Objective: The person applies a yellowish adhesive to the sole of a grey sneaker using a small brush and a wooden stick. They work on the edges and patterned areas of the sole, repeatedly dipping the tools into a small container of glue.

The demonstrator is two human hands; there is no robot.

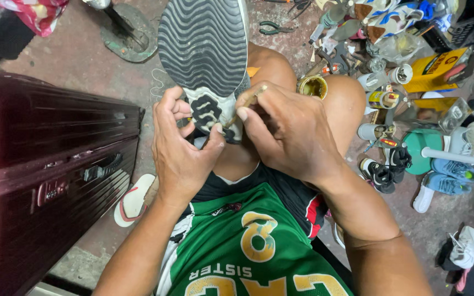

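A sneaker lies sole up on my lap, its grey ridged sole facing the camera and its heel end toward me. My left hand grips the heel end from the left, thumb pressed against the sole edge. My right hand pinches a thin wooden-handled tool between thumb and fingers, its tip touching the sole's edge near the heel. An open tin of yellowish glue sits just beyond my right hand, beside my knee.
A dark red hard suitcase stands at the left. A flip-flop lies on the concrete floor. Pliers, cans, bottles and several small shoes clutter the right. A metal shoe stand sits at the top left.
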